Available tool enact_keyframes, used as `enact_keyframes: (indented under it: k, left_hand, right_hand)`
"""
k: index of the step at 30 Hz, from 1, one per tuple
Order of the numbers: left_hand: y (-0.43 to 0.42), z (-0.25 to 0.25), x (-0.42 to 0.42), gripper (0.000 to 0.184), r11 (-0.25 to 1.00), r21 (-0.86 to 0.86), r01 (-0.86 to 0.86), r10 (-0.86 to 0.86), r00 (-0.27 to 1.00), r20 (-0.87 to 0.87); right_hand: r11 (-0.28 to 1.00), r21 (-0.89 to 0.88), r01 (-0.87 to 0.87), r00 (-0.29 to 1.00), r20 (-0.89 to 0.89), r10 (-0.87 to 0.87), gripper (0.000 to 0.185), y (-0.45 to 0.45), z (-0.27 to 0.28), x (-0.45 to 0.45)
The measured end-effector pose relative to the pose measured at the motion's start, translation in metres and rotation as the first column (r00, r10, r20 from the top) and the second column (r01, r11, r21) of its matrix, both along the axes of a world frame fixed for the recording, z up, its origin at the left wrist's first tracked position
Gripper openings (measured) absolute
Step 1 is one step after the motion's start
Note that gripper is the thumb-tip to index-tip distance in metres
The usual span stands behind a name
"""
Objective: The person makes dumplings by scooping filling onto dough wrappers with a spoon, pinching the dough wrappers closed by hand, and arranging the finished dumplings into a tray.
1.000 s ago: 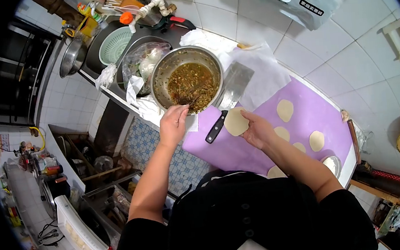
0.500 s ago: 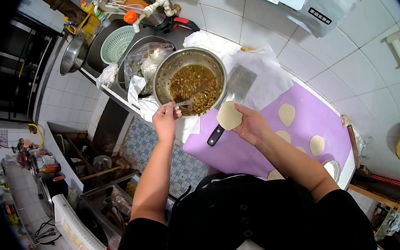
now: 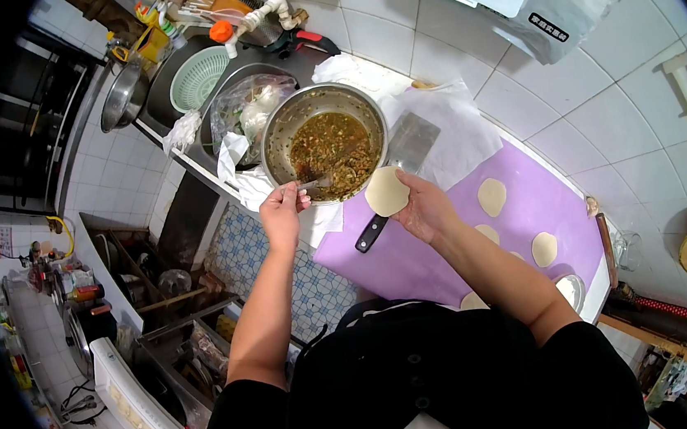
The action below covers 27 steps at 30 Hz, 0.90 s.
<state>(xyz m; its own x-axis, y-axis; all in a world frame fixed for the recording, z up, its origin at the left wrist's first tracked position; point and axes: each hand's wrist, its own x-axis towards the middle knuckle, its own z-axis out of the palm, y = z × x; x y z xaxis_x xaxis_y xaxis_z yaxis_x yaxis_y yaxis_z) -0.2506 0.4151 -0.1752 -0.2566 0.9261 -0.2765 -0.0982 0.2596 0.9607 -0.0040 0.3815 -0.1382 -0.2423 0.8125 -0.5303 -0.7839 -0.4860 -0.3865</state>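
My left hand (image 3: 282, 213) pinches the handle of a metal spoon (image 3: 315, 183), whose bowl end rests in the brown chopped filling (image 3: 330, 145) inside a steel bowl (image 3: 267, 135). A round, flat dough wrapper (image 3: 387, 191) lies on the fingers of my right hand (image 3: 425, 209), held by its right edge beside the bowl's lower right rim. Below the wrapper shows the black handle (image 3: 372, 234) of a cleaver, with its wide blade (image 3: 413, 142) on the counter. More wrappers (image 3: 492, 198) lie on the purple mat (image 3: 447, 264).
Behind the bowl are a sink with a plastic bag (image 3: 243, 100) and a green colander (image 3: 200, 78). White paper (image 3: 460, 133) covers the mat's far end. A small bowl of white powder (image 3: 570, 290) and a rolling pin (image 3: 607, 249) are at the right.
My left hand has moved left and slightly down, turning the spoon within the filling. My right hand has brought the wrapper left and slightly up, nearer the bowl.
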Motion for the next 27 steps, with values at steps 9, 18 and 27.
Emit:
enact_keyframes:
  k: [9, 18, 27]
  left_hand:
    - [-0.004, 0.026, 0.004, 0.023, 0.987, -0.057, -0.151, 0.159, 0.972, 0.172]
    - [-0.055, 0.062, 0.011, 0.021, 0.549, 0.519, 0.656, 0.071, 0.582, -0.810]
    - [-0.065, 0.080, 0.005, 0.027, 0.341, 0.418, 0.842, 0.139, 0.394, -0.908]
  right_hand:
    - [0.998, -0.054, 0.020, 0.998, -0.053, -0.023, 0.036, 0.011, 0.002, -0.015]
    - [0.998, -0.009, 0.062, 0.945, -0.321, -0.061, 0.040, 0.039, 0.024, -0.045]
    - [0.982, 0.060, 0.177, 0.896, -0.422, -0.136, 0.040, 0.030, 0.051, -0.035]
